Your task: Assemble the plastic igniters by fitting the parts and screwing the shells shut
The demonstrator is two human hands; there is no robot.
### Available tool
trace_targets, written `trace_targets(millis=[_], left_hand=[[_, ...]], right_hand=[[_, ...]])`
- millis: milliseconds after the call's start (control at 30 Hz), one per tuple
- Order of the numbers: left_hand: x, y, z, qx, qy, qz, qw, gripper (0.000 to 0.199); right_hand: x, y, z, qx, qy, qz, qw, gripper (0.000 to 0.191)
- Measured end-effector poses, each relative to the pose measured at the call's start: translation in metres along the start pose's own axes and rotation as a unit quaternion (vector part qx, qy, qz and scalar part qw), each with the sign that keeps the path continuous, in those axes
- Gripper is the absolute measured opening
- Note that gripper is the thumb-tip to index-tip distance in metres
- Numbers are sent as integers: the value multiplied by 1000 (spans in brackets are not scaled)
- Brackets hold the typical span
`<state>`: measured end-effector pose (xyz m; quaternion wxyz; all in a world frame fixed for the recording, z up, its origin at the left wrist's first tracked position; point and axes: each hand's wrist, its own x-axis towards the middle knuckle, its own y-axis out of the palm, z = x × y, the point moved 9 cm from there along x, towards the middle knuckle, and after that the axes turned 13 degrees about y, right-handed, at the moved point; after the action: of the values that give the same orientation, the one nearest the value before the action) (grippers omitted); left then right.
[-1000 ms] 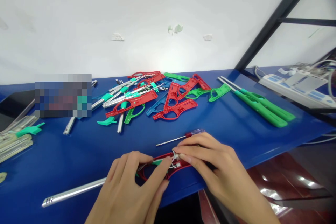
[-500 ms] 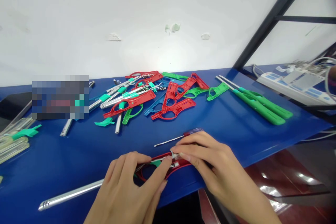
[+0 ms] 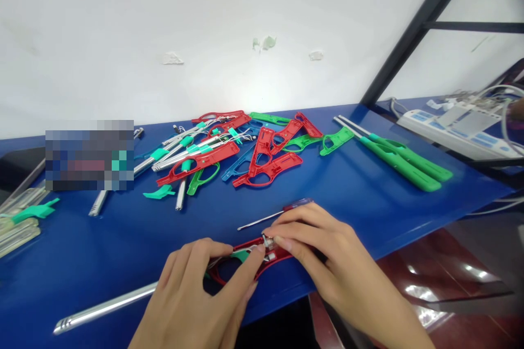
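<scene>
A red lighter shell half [image 3: 282,252] lies open side up near the table's front edge, with a green trigger [image 3: 242,256] and white wires inside. A silver metal tube [image 3: 108,304] reaches out from it to the left. My left hand [image 3: 196,289] grips the shell, its thumb pressing close to the middle. My right hand [image 3: 323,251] pinches a small clear part with a metal end [image 3: 268,242] at the shell's cavity; its fingers cover most of it. Just behind the right hand lies a screwdriver [image 3: 262,221].
Several red, green and blue shell halves [image 3: 268,169] and silver tubes [image 3: 180,152] are heaped at the back. Two green lighters [image 3: 403,161] lie to the right. Clear pieces [image 3: 18,237] are at far left. A power strip [image 3: 454,133] sits beyond the black frame [image 3: 413,38].
The whole view has shifted slightly. Both hands keep their hold on the shell and the small clear part, with barely any finger movement.
</scene>
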<state>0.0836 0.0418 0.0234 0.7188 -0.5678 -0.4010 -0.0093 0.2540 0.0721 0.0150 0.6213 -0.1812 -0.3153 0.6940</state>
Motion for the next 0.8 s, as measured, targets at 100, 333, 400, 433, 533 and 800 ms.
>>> trace_targets(millis=[100, 333, 400, 433, 533, 800], left_hand=[[1, 0, 2, 9, -1, -3, 1000, 34], [4, -1, 2, 8, -1, -11, 1000, 35], [3, 0, 2, 2, 1, -8, 1000, 38], [1, 1, 2, 1, 1, -8, 1000, 40], [-4, 2, 3, -1, -1, -1, 1000, 43], [-3, 0, 3, -12, -5, 2, 1000, 32]], right_hand=[[0, 0, 0, 4, 1, 1, 1000, 23], [-1, -1, 0, 2, 0, -1, 1000, 24], [-1, -1, 1, 0, -2, -3, 1000, 24], [-1, -1, 1, -1, -3, -5, 1000, 24], [0, -1, 1, 1, -2, -6, 1000, 23], [-1, -1, 1, 4, -1, -3, 1000, 22]])
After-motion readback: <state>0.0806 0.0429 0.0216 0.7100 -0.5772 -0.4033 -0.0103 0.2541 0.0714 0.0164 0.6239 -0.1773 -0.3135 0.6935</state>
